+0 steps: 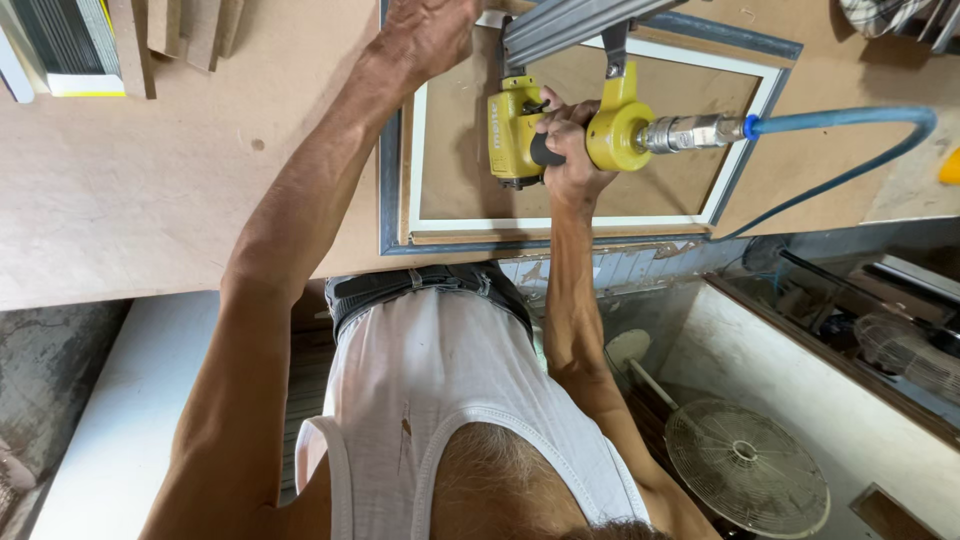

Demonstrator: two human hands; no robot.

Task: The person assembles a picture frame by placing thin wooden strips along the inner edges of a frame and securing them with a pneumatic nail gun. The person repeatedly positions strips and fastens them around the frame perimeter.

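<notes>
My right hand (570, 150) grips a yellow pneumatic nail gun (515, 125) with a grey magazine (570, 25), its nose pointing down onto the brown backing board (650, 95) of a picture frame (391, 180). The frame is grey-blue with a white inner strip and lies face down on the brown workbench (150, 180). A blue air hose (850, 118) runs from the gun's metal coupling off to the right. My left hand (425, 30) presses on the frame's far left side, fingers curled and partly cut off by the top edge.
A stack of boards (70, 45) and wood offcuts (180, 30) lie at the bench's far left. Below the bench edge stand a round fan guard (745, 465), another fan (905, 350) and a white panel (130, 400). My white vest fills the bottom middle.
</notes>
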